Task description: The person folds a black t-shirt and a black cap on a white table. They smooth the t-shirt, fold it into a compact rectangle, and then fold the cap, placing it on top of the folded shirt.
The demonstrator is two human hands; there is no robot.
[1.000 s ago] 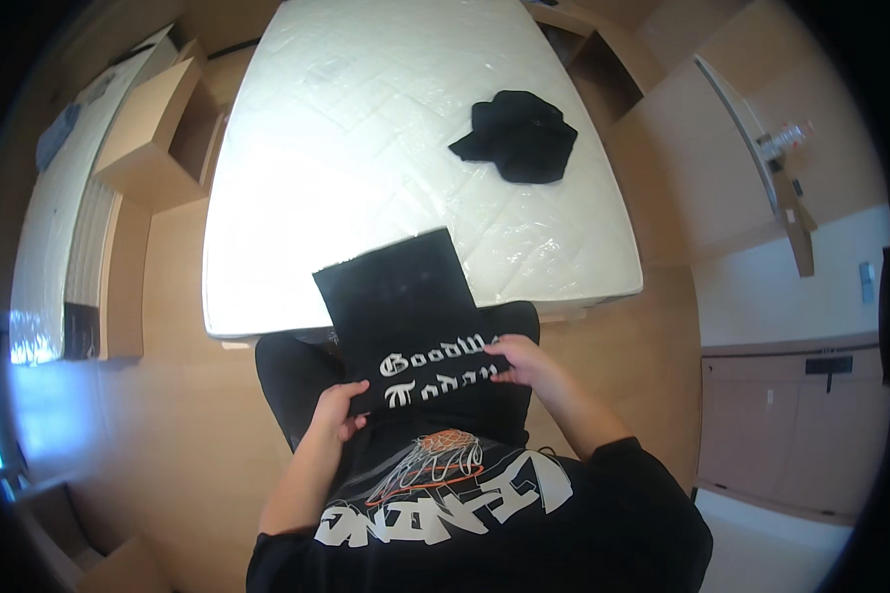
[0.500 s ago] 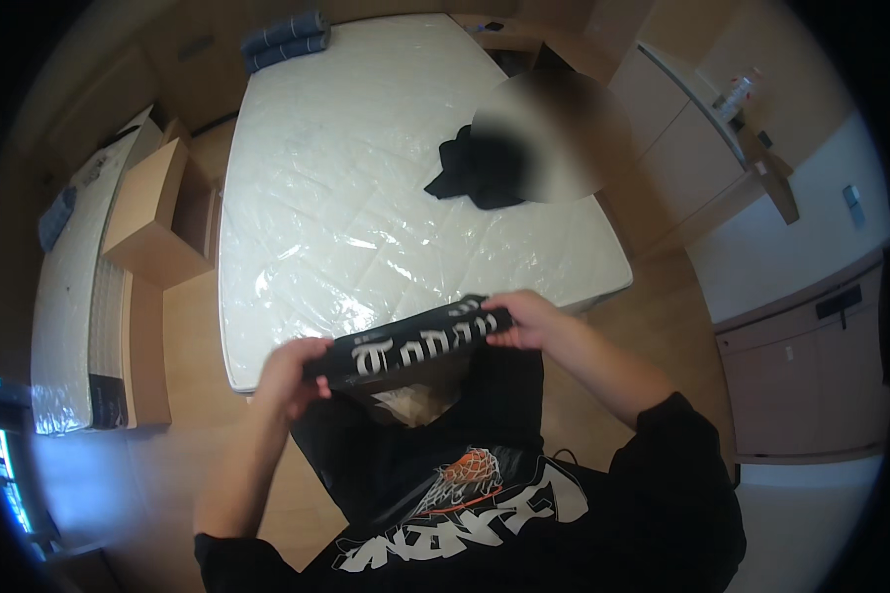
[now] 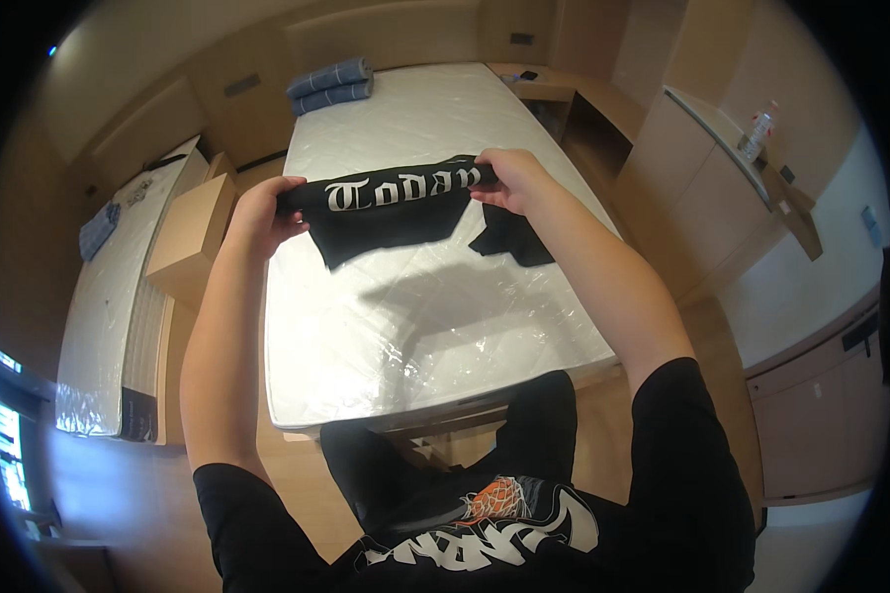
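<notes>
Black garment (image 3: pixel 386 225) spans left hand (image 3: pixel 264 212), right hand (image 3: pixel 513 182); arms (image 3: pixel 608 262) outstretched.

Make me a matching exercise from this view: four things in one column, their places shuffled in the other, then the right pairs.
Things
1. black cloth with white lettering
2. clear bottle
3. folded blue stack
4. other black cloth

Places
A. at the far left corner of the large mattress
B. lying on the large mattress, just below the right hand in the picture
C. stretched between the left hand and the right hand
D. standing on the ledge at the right

Pairs: 1-C, 2-D, 3-A, 4-B
</notes>
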